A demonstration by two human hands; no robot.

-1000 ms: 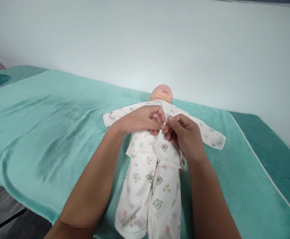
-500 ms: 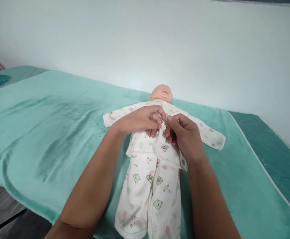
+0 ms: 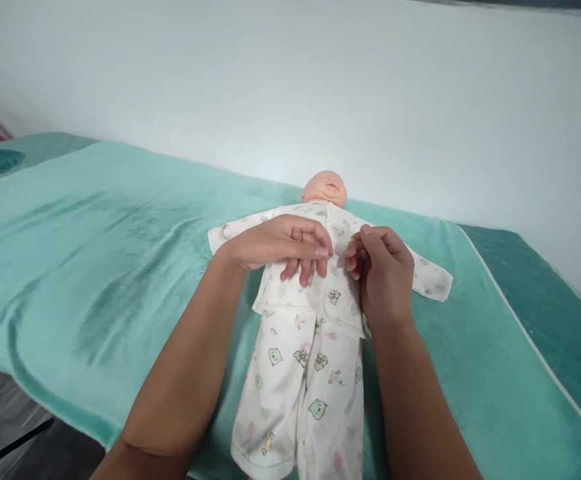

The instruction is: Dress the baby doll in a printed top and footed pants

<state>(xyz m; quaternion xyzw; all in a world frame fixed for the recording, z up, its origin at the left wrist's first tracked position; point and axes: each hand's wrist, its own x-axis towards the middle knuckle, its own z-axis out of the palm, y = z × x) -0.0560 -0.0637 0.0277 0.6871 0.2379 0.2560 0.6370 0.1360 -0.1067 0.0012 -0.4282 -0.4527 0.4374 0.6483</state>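
Observation:
A baby doll (image 3: 324, 188) lies on its back, dressed in a white long-sleeved shirt (image 3: 295, 293) and matching trousers (image 3: 275, 393) with small bear prints. My left hand (image 3: 295, 247) rests over the chest, thumb and index finger pinched at the shirt's front opening by a button, which is mostly hidden. Its other fingers hang loosely below. My right hand (image 3: 383, 267) hovers just right of the opening, thumb against curled index finger, with nothing visible in its grasp. At the chest, the two front edges of the shirt lie together.
Under the doll spreads a light green plush blanket (image 3: 120, 267) on a darker green cover (image 3: 535, 287). A white wall (image 3: 270, 87) rises behind the table. Grey floor (image 3: 0, 407) and a thin black bar (image 3: 10, 445) show at lower left.
My right hand has come off the shirt's button area and shifted a little to the right. My left hand stays at the opening, its lower fingers a bit more extended.

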